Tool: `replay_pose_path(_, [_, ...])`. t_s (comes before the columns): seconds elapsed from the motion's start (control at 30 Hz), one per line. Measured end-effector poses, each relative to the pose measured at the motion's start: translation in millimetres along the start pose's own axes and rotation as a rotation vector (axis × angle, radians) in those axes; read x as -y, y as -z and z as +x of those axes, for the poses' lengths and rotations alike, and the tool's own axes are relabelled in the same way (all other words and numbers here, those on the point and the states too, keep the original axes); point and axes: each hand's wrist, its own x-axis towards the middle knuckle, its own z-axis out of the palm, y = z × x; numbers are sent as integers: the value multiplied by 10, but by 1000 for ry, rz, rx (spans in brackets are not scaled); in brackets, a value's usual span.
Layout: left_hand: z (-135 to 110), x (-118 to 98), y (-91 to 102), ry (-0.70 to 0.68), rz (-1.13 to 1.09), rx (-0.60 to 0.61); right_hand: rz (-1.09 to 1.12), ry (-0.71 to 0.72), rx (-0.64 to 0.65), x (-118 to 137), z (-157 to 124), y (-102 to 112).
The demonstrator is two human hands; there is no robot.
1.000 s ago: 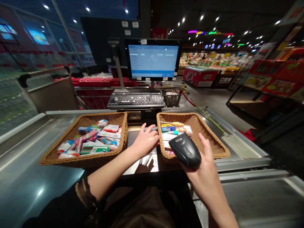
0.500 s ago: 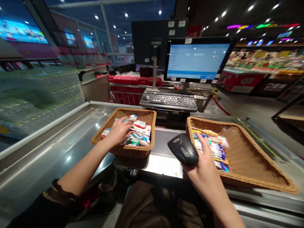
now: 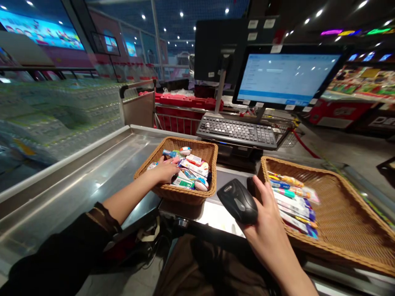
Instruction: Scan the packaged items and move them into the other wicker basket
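Observation:
My left hand (image 3: pixel 166 169) reaches over the near left rim of the left wicker basket (image 3: pixel 185 196). Its fingers are spread over small packaged goods, and some fingertips are hidden among them. Around it lie a white packet (image 3: pixel 194 167), a green-labelled packet (image 3: pixel 182 182) and a white rounded item (image 3: pixel 201 184). In my right hand (image 3: pixel 267 218) is a black barcode scanner (image 3: pixel 239 201), held between the two baskets with its head pointing left. Just right of that hand stands the larger wicker basket (image 3: pixel 342 213), with several slim packages (image 3: pixel 293 203) lined up along its left side.
A keyboard (image 3: pixel 236 130) and a lit monitor (image 3: pixel 286 78) stand behind the baskets. The metal counter (image 3: pixel 101 176) runs off to the left with a raised edge. Behind it are a cart with red crates (image 3: pixel 182 105) and stacked bottle packs (image 3: pixel 55 107).
The view has swung left, so the baskets and screen sit further right. My left hand is lower among the goods in the left basket. My right hand still holds the barcode scanner.

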Motion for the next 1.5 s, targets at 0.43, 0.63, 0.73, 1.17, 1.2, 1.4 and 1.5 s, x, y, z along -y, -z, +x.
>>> replay_pose_path(0.43, [-99, -22, 119, -76, -5, -408, 10, -32, 43, 85, 78, -35])
replay_pose_path(0.63, [-149, -439, 335, -147, 25, -629, 7, -42, 48, 177, 116, 1])
replay_pose_path(0.73, [-112, -601, 368, -188, 8, -663, 9, -52, 65, 195, 94, 26])
replay_pose_path(1.17, [144, -1124, 506, -316, -71, -644, -12, -187, -61, 88, -117, 237])
replay_pose_path(1.2, [160, -1146, 514, -320, -74, -640, -12, -192, -62, 73, -130, 246])
replay_pose_path(1.4, [222, -1251, 579, -332, -66, -623, -1, -215, -75, 24, -166, 321])
replay_pose_path(1.5, [252, -1317, 616, -345, -63, -629, 7, -226, -99, -9, -197, 382])
